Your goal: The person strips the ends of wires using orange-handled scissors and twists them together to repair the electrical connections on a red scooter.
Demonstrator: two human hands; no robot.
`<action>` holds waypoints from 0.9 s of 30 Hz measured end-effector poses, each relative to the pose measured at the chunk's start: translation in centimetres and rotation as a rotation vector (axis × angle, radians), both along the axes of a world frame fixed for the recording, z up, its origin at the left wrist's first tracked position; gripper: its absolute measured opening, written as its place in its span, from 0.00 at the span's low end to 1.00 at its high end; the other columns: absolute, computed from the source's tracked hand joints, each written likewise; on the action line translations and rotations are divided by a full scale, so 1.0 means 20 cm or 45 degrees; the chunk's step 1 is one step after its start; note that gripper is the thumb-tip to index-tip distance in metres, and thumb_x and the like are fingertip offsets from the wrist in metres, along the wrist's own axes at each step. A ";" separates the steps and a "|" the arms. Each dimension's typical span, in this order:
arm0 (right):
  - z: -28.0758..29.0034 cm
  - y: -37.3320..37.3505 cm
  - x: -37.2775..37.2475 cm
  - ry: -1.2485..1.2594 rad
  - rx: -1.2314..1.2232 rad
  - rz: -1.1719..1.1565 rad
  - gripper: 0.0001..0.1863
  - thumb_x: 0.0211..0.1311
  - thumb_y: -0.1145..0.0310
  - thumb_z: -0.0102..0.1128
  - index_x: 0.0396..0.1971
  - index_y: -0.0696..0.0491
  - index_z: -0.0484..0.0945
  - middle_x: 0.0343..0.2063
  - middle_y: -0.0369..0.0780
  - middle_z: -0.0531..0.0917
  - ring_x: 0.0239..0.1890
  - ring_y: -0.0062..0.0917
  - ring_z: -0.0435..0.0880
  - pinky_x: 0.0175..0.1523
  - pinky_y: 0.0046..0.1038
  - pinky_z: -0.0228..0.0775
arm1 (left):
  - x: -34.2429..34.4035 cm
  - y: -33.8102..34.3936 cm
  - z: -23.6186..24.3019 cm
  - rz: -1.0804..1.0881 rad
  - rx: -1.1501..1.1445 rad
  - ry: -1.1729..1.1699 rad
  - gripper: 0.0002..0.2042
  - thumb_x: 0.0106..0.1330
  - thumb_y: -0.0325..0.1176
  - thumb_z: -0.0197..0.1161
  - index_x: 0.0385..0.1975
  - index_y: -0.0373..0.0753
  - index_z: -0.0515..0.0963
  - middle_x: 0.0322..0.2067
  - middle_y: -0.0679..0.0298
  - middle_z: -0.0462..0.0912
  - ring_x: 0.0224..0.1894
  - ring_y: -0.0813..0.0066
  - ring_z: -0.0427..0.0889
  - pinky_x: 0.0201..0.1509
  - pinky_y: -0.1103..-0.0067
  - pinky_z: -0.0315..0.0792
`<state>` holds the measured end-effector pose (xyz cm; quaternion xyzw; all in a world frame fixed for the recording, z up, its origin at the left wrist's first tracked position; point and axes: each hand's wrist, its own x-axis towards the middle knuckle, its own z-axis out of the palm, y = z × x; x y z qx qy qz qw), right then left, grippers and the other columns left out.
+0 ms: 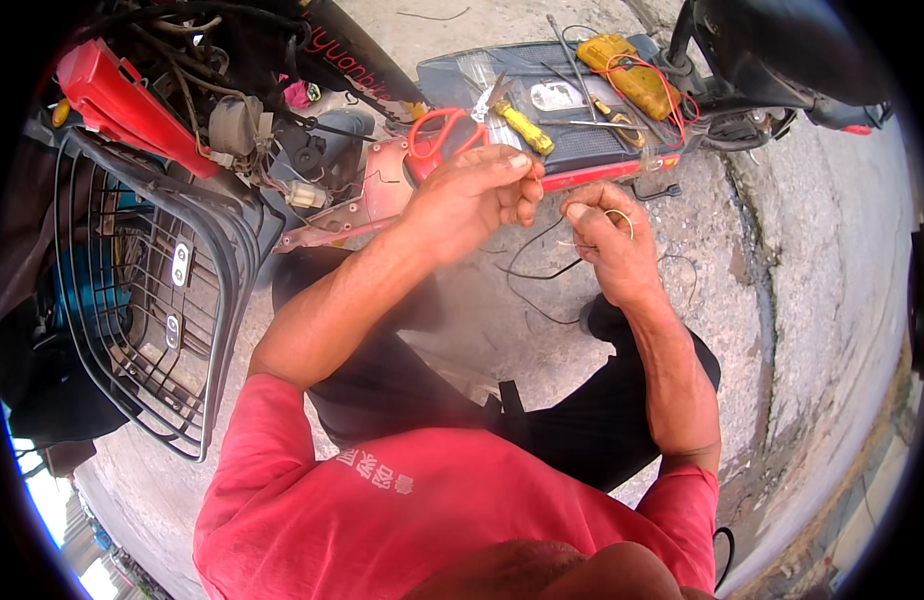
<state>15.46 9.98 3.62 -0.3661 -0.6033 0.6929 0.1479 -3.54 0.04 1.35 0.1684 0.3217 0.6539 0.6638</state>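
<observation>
My right hand (614,240) is closed on a thin black cable (547,274), whose pale yellow and whitish wire ends (622,216) stick out around the fingers. The cable trails down toward the ground between my knees. Just to the left and slightly higher, my left hand (472,200) has its thumb and fingertips pinched together; whatever lies between them is too small to make out. The two hands are close but apart. Beyond them, on the scooter's footboard (447,75), lie red-handled scissors (448,130) and pliers with yellow handles (523,128).
Farther back on the footboard, a yellow box-shaped device (632,75) has red leads across it, beside screwdrivers (567,50). At left stand a black wire basket (147,300), a red body panel (132,110) and exposed wiring. Cracked concrete (802,260) extends to the right.
</observation>
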 end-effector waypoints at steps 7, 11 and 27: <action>0.00 0.00 0.00 0.033 -0.070 0.002 0.06 0.63 0.66 0.61 0.32 0.53 0.79 0.23 0.28 0.73 0.24 0.11 0.66 0.28 0.18 0.58 | 0.00 -0.01 0.00 0.009 -0.070 0.372 0.11 0.70 0.39 0.61 0.36 0.36 0.79 0.30 0.65 0.82 0.31 0.79 0.79 0.38 0.79 0.74; 0.00 0.00 0.01 0.033 -0.061 0.016 0.07 0.63 0.66 0.61 0.33 0.53 0.79 0.23 0.28 0.73 0.25 0.11 0.67 0.29 0.18 0.59 | 0.04 -0.03 0.01 0.080 -0.076 0.932 0.11 0.67 0.36 0.65 0.38 0.34 0.79 0.31 0.66 0.82 0.34 0.82 0.79 0.40 0.82 0.75; 0.00 -0.02 0.01 0.031 -0.123 0.080 0.08 0.62 0.69 0.59 0.37 0.56 0.77 0.25 0.32 0.76 0.25 0.13 0.70 0.30 0.18 0.62 | 0.07 -0.03 0.01 -0.040 -0.010 0.845 0.08 0.68 0.29 0.63 0.43 0.35 0.79 0.38 0.68 0.81 0.39 0.83 0.78 0.46 0.80 0.73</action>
